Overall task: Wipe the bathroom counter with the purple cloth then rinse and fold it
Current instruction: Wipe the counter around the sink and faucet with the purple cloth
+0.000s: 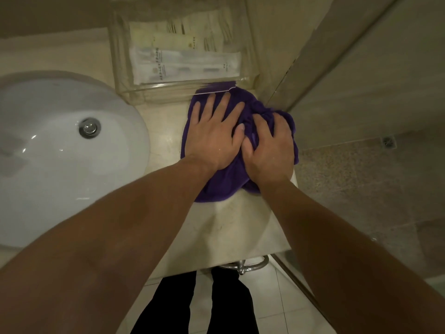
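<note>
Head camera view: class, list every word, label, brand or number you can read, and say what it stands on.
On the wrapped packets in the clear tray: small print and a round gold emblem, all too blurred to read.
No text visible on the purple cloth, sink or counter.

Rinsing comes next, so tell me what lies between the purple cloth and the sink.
Nothing visible does. Only a bare strip of counter separates the purple cloth from the sink on its left. The clear tray sits behind, at the cloth's far edge, off that path.
</note>
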